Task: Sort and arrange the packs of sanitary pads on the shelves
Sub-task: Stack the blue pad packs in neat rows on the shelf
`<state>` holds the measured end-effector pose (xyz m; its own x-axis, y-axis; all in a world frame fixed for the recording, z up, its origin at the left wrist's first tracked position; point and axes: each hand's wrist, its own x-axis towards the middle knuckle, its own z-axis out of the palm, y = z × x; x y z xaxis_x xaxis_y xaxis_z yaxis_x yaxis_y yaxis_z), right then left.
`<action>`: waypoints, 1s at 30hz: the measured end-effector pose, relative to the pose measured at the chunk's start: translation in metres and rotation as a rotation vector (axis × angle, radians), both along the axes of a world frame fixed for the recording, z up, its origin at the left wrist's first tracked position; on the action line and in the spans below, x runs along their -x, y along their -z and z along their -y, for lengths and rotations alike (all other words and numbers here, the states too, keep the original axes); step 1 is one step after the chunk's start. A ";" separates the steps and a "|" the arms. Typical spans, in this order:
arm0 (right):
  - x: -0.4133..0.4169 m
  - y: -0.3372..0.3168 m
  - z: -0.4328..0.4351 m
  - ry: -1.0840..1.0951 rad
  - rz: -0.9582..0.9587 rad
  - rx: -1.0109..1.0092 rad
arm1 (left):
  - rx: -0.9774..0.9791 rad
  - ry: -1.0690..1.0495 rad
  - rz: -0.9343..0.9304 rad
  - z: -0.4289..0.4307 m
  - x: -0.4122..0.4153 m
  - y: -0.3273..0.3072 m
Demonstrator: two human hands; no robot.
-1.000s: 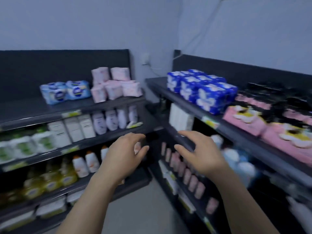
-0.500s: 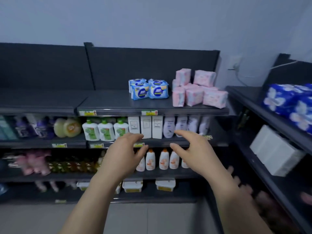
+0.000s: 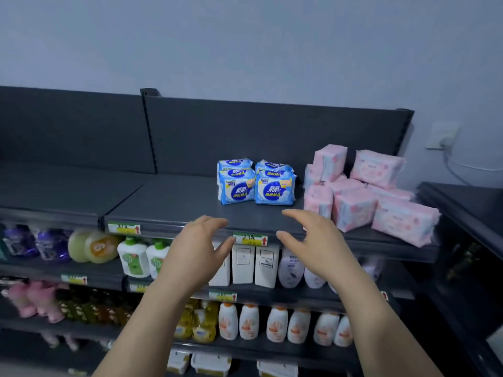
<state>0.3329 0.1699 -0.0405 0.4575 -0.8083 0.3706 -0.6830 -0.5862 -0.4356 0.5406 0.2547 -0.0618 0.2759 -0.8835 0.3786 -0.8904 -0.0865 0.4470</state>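
both hands raised before the top shelf (image 3: 177,202), fingers loosely spread, holding nothing. left hand (image 3: 200,247) and right hand (image 3: 313,240) face each other, apart. blue packs (image 3: 255,183) stand upright in two short rows just beyond and between the hands, slightly nearer the right. pink packs (image 3: 364,191) lie in a loose heap further right, some upright, some flat with long axes slanting; right hand is nearer. heap looks like the unsorted part. neither hand touches a pack.

L hand (image 3: 198,246) & R hand (image 3: 315,243) rose to top shelf (image 3: 177,202).
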 end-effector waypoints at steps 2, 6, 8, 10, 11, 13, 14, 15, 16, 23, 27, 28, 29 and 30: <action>-0.008 0.001 0.026 -0.016 -0.019 -0.010 | -0.021 -0.012 0.003 0.024 -0.009 0.001; -0.025 0.004 0.078 -0.016 -0.083 -0.021 | -0.038 -0.054 0.019 0.078 -0.030 0.003; -0.033 0.006 0.104 0.003 -0.118 -0.006 | -0.060 -0.060 0.035 0.108 -0.041 0.004; -0.042 0.007 0.127 0.028 -0.126 0.007 | -0.089 -0.050 0.039 0.139 -0.055 0.003; -0.047 0.007 0.138 0.037 -0.115 0.007 | -0.098 -0.044 0.038 0.155 -0.062 0.003; -0.055 0.006 0.158 0.059 -0.099 0.002 | -0.118 -0.030 0.058 0.187 -0.077 0.003; -0.059 0.005 0.167 0.073 -0.096 -0.005 | -0.132 -0.017 0.071 0.202 -0.084 0.003; -0.063 0.004 0.175 0.086 -0.093 -0.018 | -0.146 -0.002 0.079 0.217 -0.090 0.003; -0.067 0.004 0.184 0.095 -0.095 -0.033 | -0.167 0.013 0.089 0.232 -0.095 0.002; -0.091 0.004 0.236 0.164 -0.254 -0.114 | -0.356 0.123 0.170 0.296 -0.115 0.013; -0.099 0.012 0.257 0.208 -0.360 -0.153 | -0.296 0.144 0.154 0.296 -0.130 0.017; -0.101 0.015 0.261 0.216 -0.390 -0.165 | -0.273 0.145 0.128 0.294 -0.136 0.016; -0.103 0.018 0.265 0.222 -0.423 -0.175 | -0.248 0.145 0.099 0.291 -0.142 0.014; -0.106 0.021 0.269 0.225 -0.454 -0.186 | -0.226 0.146 0.071 0.289 -0.147 0.012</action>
<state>0.4390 -0.0988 -0.0615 0.3460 -0.9381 0.0173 -0.9268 -0.3446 -0.1494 0.6880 -0.0342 -0.0733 0.1197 -0.9760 0.1817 -0.9291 -0.0456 0.3671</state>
